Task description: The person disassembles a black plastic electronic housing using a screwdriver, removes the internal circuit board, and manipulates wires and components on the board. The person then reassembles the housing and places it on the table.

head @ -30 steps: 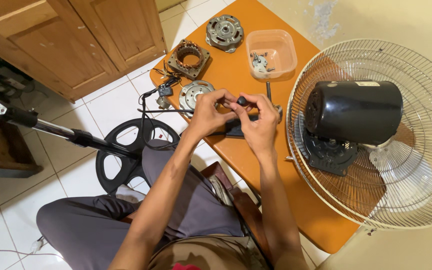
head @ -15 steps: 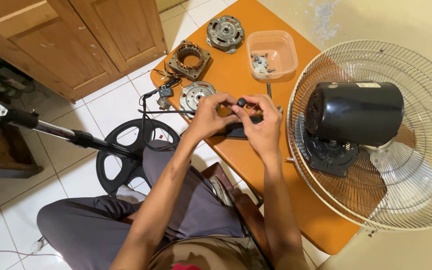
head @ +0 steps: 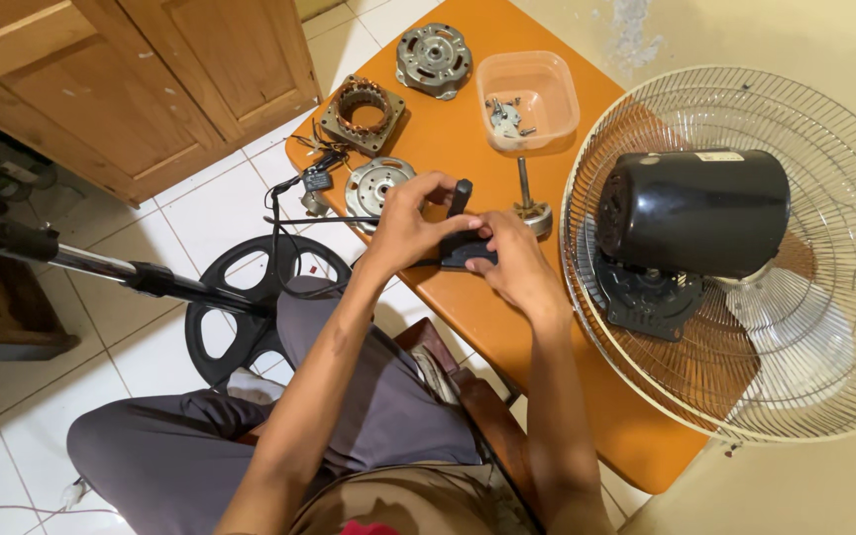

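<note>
Over the near edge of the orange table, both hands hold one small black fan part with an upright black stub. My left hand grips it from the left, fingers curled over its top. My right hand clasps its right side from below. A thin black wire runs from the part leftwards towards a small black component at the table's corner. Just beyond my hands lie a round metal motor cover and a rotor shaft standing on end.
A wire fan guard with a black motor housing lies on the table's right. Further back sit a copper-wound stator, another metal cover and a plastic tub of screws. A fan stand with round base lies on the tiled floor.
Both hands have come down and nearer to me with the black part, and my right hand has shifted from above it to beneath its right side.
</note>
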